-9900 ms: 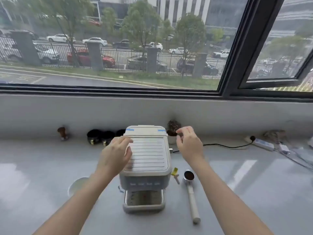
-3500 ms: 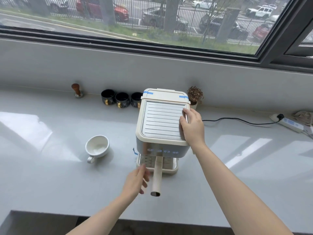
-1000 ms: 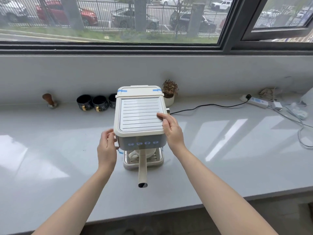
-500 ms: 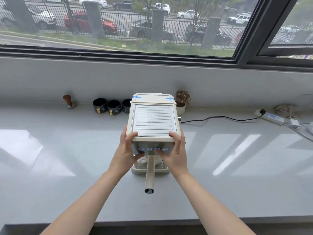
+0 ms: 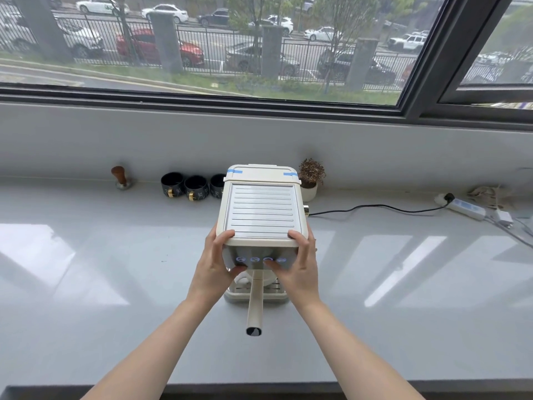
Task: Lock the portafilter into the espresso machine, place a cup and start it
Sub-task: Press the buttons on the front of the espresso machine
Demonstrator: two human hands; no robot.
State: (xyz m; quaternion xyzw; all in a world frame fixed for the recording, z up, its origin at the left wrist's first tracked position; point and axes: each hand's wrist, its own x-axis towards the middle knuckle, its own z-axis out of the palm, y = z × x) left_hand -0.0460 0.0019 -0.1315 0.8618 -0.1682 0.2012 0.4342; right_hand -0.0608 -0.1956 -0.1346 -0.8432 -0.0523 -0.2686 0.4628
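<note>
espresso machine: we see the cream espresso machine in the middle of the grey counter, with its flat ribbed top facing up at us.
left hand: our left hand wraps the machine's front corner at 9 o'clock. the fingers are curled over the top edge and the thumb lies low on the front panel. it is partly open and pressed on the machine.
right hand: our right hand wraps the front corner at 3 o'clock. one finger lies on the top edge and the thumb reaches across the front panel to the row of glowing blue buttons. we cannot tell if it pushes one.
portafilter: the portafilter sits under the machine's front. its long cream handle sticks out toward 6 o'clock, between our two wrists.
cup: the white cup stands on the drip tray under the portafilter. we see only part of it.
dark cups: three dark cups stand in a row at 10 o'clock from the machine, by the wall.
tamper: a tamper with a brown knob stands farther out at 10 o'clock.
plant: a small plant in a white pot is just beside the machine's back corner at 1 o'clock.
cord: a black cord runs from the machine toward 3 o'clock to a white power strip.
</note>
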